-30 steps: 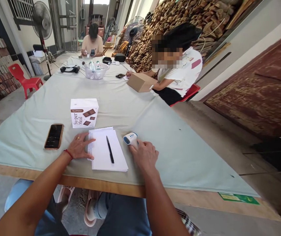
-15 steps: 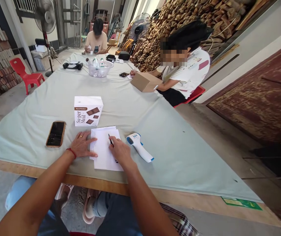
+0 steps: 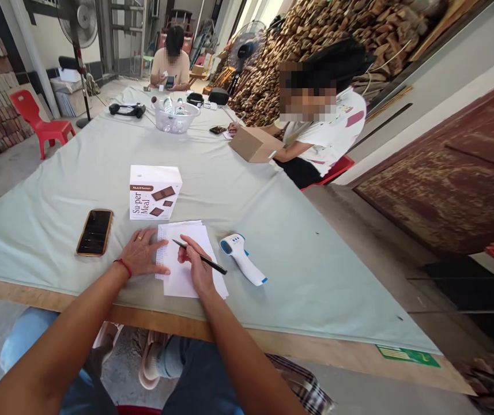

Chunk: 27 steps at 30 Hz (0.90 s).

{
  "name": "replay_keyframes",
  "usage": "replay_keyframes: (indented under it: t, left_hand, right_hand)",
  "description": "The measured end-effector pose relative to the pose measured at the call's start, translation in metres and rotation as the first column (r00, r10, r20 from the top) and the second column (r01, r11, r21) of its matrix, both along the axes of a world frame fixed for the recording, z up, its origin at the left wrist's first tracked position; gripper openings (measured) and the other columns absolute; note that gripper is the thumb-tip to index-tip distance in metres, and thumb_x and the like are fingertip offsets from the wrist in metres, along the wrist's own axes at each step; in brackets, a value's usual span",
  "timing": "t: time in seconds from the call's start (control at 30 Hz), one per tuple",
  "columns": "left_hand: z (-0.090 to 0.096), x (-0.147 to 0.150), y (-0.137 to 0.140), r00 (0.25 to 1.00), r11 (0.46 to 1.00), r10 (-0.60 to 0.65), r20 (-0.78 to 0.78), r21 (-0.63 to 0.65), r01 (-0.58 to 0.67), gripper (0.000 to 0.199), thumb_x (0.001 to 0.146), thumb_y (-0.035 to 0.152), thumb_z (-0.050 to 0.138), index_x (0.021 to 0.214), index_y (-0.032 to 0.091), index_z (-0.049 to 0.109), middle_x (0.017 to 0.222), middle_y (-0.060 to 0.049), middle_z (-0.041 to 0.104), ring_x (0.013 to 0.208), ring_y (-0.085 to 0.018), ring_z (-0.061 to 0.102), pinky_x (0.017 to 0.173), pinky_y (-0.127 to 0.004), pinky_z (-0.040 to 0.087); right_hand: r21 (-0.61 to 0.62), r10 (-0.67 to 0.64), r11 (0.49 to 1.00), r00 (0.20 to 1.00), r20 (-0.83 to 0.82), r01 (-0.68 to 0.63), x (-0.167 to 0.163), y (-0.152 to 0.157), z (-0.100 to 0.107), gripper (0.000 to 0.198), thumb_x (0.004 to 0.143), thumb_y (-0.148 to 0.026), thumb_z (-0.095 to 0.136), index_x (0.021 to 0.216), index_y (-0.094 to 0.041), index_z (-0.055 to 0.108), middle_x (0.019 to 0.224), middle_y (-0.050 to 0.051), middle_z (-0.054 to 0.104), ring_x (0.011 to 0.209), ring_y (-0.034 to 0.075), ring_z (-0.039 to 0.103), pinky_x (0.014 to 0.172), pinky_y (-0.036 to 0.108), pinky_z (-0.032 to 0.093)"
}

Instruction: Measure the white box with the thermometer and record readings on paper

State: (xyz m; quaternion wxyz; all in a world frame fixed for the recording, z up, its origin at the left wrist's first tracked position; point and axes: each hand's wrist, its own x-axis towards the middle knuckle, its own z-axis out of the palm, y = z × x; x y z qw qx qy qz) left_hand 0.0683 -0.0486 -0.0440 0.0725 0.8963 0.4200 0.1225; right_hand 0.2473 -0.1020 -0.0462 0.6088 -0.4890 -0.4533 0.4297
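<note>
My right hand (image 3: 198,266) grips a black pen (image 3: 207,261), its tip pointing up and left over the white notepad (image 3: 180,285). Flat on the notepad's left edge and the cloth lies my left hand (image 3: 140,253), fingers spread, with a ring and a red bracelet. A white "Super Meal" box (image 3: 149,199) stands just beyond the paper. Left of my left hand is a smartphone (image 3: 94,232) in an orange-brown case. To the right of the notepad rests a white and blue infrared thermometer (image 3: 243,259). I cannot make out any writing on the open page.
A clear plastic basin (image 3: 173,124) with bottles stands farther up the cloth-covered table (image 3: 316,288). At the right side a person (image 3: 333,115) sits by a cardboard box (image 3: 255,144). Another person (image 3: 171,63) sits at the far end. A red chair (image 3: 41,121) stands left.
My right hand has turned and shifted left, so the pen now lies slanted with its tip toward the page's upper left. The left hand stays on the notepad. The view has shifted slightly.
</note>
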Motion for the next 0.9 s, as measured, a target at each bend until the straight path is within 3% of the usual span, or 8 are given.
replay_keyframes:
  t: [0.1, 0.27, 0.4, 0.57, 0.9]
  left_hand:
    - [0.001, 0.0, -0.001, 1.0, 1.0, -0.002, -0.011, 0.008, 0.002, 0.088, 0.061, 0.075, 0.07, 0.133, 0.027, 0.056, 0.144, -0.017, 0.042, 0.135, -0.036, 0.038, 0.114, -0.052, 0.024]
    - [0.0, 0.0, 0.0, 1.0, 1.0, -0.004, -0.021, 0.016, 0.004, 0.088, 0.061, 0.075, 0.069, 0.133, 0.026, 0.056, 0.143, -0.018, 0.043, 0.134, -0.036, 0.038, 0.113, -0.053, 0.025]
    - [0.0, -0.001, 0.0, 1.0, 0.999, -0.021, -0.015, 0.028, 0.022, 0.084, 0.065, 0.075, 0.066, 0.133, 0.025, 0.056, 0.142, -0.017, 0.044, 0.133, -0.036, 0.038, 0.113, -0.053, 0.024]
    - [0.002, -0.001, -0.001, 0.999, 0.999, -0.032, -0.031, 0.042, 0.034, 0.056, 0.086, 0.058, 0.053, 0.132, 0.026, 0.057, 0.14, -0.015, 0.044, 0.132, -0.032, 0.04, 0.112, -0.051, 0.026]
    - [-0.003, -0.001, 0.0, 0.999, 0.997, -0.035, -0.004, 0.068, 0.036, 0.054, 0.083, 0.052, 0.059, 0.13, 0.025, 0.058, 0.14, -0.014, 0.045, 0.131, -0.032, 0.04, 0.112, -0.051, 0.026]
  right_hand:
    - [-0.095, -0.001, 0.995, 0.999, -0.035, -0.003, -0.001, 0.0, -0.003, 0.027, 0.073, -0.04, 0.06, 0.088, -0.02, 0.069, 0.068, 0.001, 0.064, 0.062, 0.016, 0.058, 0.065, 0.033, 0.048]
    - [-0.14, -0.084, 0.986, 0.993, 0.078, 0.095, -0.008, 0.003, -0.007, 0.016, 0.059, -0.034, 0.062, 0.069, -0.021, 0.064, 0.059, -0.002, 0.061, 0.054, 0.014, 0.053, 0.056, 0.029, 0.044]
    - [-0.157, -0.097, 0.98, 0.981, 0.168, 0.124, -0.012, 0.002, -0.007, 0.017, 0.06, -0.037, 0.059, 0.066, -0.021, 0.061, 0.059, -0.001, 0.062, 0.055, 0.015, 0.055, 0.056, 0.029, 0.046]
    - [-0.114, -0.113, 0.983, 0.969, 0.22, 0.141, -0.014, 0.001, -0.01, 0.017, 0.063, -0.039, 0.057, 0.064, -0.022, 0.058, 0.06, 0.0, 0.062, 0.057, 0.016, 0.056, 0.058, 0.03, 0.048]
    - [-0.087, -0.071, 0.992, 0.962, 0.265, 0.097, -0.015, 0.0, -0.018, 0.018, 0.066, -0.04, 0.055, 0.066, -0.023, 0.058, 0.058, -0.001, 0.06, 0.056, 0.016, 0.054, 0.057, 0.03, 0.047]
